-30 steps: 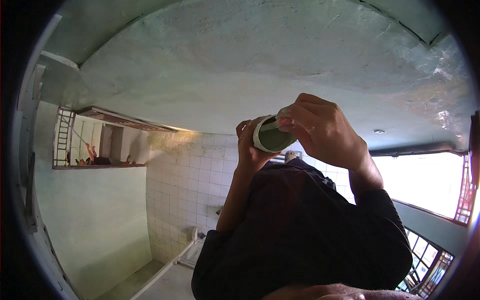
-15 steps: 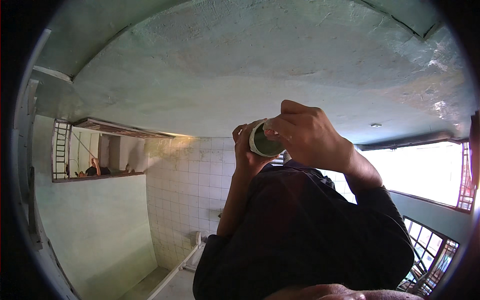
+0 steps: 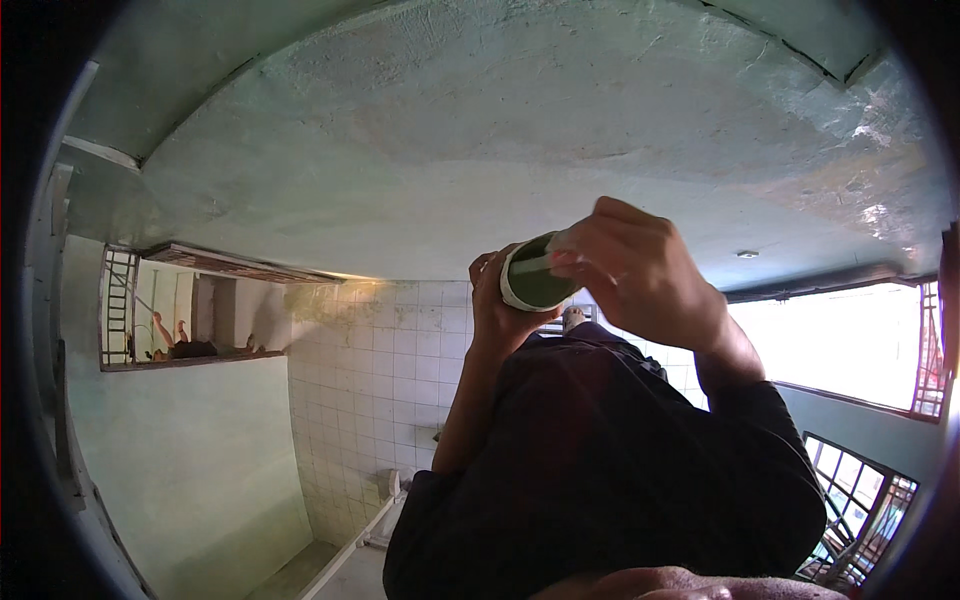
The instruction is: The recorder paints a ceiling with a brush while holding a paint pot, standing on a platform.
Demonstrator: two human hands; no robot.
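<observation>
My left hand (image 3: 492,305) is wrapped round the side of a small round tub (image 3: 507,290) with a whitish rim. The tub is tilted so that its open mouth shows, and its inside (image 3: 545,288) looks green. Over the tub's right side is my right hand (image 3: 630,265), closed, its fingertips pinched together at the mouth. A pale, narrow strip (image 3: 535,264) shows beside those fingertips, too blurred to name. Both hands are in front of my dark shirt, close to a pale green painted surface (image 3: 420,190).
Below lie white tiles (image 3: 370,370) and what looks like a ladder rung by my foot (image 3: 573,318). To the left, a framed opening (image 3: 195,310) shows another person (image 3: 185,345) with raised arms. A bright barred window (image 3: 850,340) is on the right.
My right hand has shifted slightly right and turned at the tub's mouth, baring more of the pale strip. The tub stays in my left hand. The other person's arms have moved.
</observation>
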